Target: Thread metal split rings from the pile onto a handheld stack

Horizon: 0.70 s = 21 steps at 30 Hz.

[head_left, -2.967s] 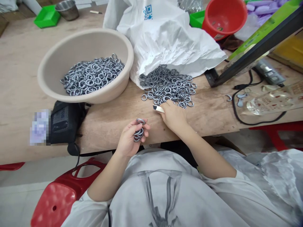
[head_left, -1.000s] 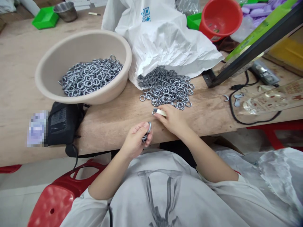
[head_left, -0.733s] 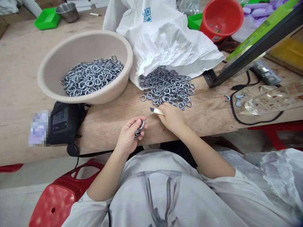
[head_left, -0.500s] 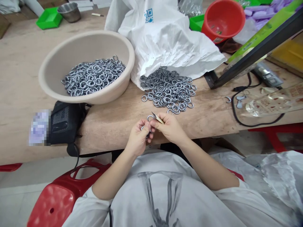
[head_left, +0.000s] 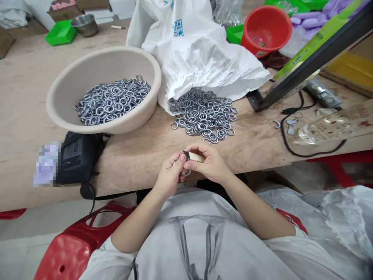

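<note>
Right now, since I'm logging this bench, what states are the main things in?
Round beige plastic basin: partly filled with shiny grey rings.
White crinkled sack: open, grey rings heaped at mouth.
Flat cream tool with pointed dark tip: in right hand.
Left hand: closed on grey rings, partly hidden.
Red plastic bucket: open, small bits inside.

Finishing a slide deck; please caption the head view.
Right hand with a pale-handled blade, left hand close beside it, a gray ring between them at a wooden bench.

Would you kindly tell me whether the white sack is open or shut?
Open: the white sack gapes at its mouth, and grey rings spread from it onto the table.
</note>
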Available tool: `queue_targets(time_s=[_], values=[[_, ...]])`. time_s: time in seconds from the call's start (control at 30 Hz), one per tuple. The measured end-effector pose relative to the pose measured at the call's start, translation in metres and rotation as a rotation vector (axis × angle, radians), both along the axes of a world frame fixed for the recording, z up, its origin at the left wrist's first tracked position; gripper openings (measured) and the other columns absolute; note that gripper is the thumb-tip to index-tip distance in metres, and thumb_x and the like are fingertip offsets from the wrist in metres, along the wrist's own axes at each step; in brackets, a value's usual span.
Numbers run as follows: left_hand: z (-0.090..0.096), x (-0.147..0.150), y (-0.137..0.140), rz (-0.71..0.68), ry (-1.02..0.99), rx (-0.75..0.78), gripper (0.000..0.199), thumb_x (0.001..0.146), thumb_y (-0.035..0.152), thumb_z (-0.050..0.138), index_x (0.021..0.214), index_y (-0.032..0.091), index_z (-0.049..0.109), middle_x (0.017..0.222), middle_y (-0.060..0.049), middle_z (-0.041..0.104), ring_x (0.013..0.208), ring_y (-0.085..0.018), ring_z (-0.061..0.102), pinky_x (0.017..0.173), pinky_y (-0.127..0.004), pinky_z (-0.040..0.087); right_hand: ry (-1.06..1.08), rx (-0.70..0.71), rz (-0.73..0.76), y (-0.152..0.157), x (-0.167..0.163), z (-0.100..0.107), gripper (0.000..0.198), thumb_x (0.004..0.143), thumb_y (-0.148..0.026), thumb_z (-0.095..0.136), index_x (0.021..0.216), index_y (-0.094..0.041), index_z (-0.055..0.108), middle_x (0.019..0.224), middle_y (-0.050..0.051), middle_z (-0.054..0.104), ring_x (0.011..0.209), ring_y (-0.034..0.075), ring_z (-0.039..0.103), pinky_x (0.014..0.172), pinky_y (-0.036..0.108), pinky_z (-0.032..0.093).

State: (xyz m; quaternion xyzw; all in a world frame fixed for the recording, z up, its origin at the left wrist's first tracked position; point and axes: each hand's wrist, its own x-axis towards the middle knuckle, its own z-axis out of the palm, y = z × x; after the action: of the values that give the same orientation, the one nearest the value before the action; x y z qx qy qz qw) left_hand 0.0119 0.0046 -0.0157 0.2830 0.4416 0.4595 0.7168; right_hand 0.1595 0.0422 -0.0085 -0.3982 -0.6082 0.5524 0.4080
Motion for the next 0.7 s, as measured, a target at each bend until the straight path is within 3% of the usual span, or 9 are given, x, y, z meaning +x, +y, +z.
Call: queue_targets(time_s=[0.1, 0.2, 0.3, 0.47, 0.57, 0.7], values=[[0.001, -0.003, -0.001, -0.044, 0.011, 0.009, 0.041, 0.076, 0.054, 0.074, 0.078, 0.018, 0.054, 0.057, 0.007, 0.039, 0.046, -0.004, 0.032, 0.041, -0.015, 0.025, 0.123, -0.15, 0.111, 0.005, -0.003, 0.003, 0.046, 0.067, -0.06, 0.08, 0.083, -0.021, 0.06, 0.076, -0.001, 0.061, 0.069, 0.014, 0.055, 0.065, 0.027, 0.045], [0.002, -0.006, -0.001, -0.091, 0.022, 0.022, 0.044, 0.076, 0.055, 0.074, 0.072, 0.017, 0.051, 0.056, 0.007, 0.037, 0.045, -0.004, 0.03, 0.04, -0.016, 0.024, 0.128, -0.209, 0.058, 0.008, -0.002, 0.002, 0.051, 0.072, -0.07, 0.069, 0.073, -0.022, 0.052, 0.064, -0.004, 0.049, 0.059, 0.012, 0.045, 0.057, 0.026, 0.039], [0.003, -0.009, 0.0, -0.1, 0.002, 0.021, 0.046, 0.078, 0.054, 0.072, 0.066, 0.017, 0.047, 0.053, 0.007, 0.034, 0.045, -0.005, 0.03, 0.041, -0.016, 0.024, -0.017, -0.053, -0.008, 0.003, 0.006, 0.002, 0.055, 0.081, -0.075, 0.056, 0.068, -0.022, 0.048, 0.061, -0.005, 0.041, 0.057, 0.011, 0.037, 0.055, 0.026, 0.032], [0.005, -0.009, 0.002, -0.075, -0.034, 0.004, 0.044, 0.076, 0.053, 0.075, 0.069, 0.017, 0.05, 0.049, 0.008, 0.033, 0.043, -0.004, 0.026, 0.04, -0.016, 0.024, -0.258, 0.338, 0.089, -0.012, 0.016, 0.004, 0.051, 0.093, -0.063, 0.048, 0.064, -0.021, 0.045, 0.062, -0.003, 0.043, 0.059, 0.012, 0.04, 0.058, 0.028, 0.027], [0.006, -0.008, 0.004, -0.077, -0.048, 0.016, 0.044, 0.074, 0.054, 0.077, 0.071, 0.018, 0.051, 0.049, 0.009, 0.032, 0.042, -0.004, 0.024, 0.04, -0.016, 0.023, -0.324, 0.398, 0.113, -0.015, 0.015, 0.004, 0.049, 0.095, -0.056, 0.05, 0.063, -0.02, 0.043, 0.063, -0.003, 0.044, 0.059, 0.011, 0.04, 0.057, 0.028, 0.026], [0.002, -0.01, 0.003, -0.097, -0.039, 0.032, 0.044, 0.074, 0.055, 0.076, 0.073, 0.018, 0.052, 0.049, 0.009, 0.032, 0.042, -0.005, 0.024, 0.039, -0.017, 0.022, -0.316, 0.351, 0.162, -0.013, 0.014, 0.004, 0.049, 0.095, -0.056, 0.05, 0.062, -0.02, 0.045, 0.062, -0.003, 0.045, 0.059, 0.011, 0.041, 0.058, 0.027, 0.027]])
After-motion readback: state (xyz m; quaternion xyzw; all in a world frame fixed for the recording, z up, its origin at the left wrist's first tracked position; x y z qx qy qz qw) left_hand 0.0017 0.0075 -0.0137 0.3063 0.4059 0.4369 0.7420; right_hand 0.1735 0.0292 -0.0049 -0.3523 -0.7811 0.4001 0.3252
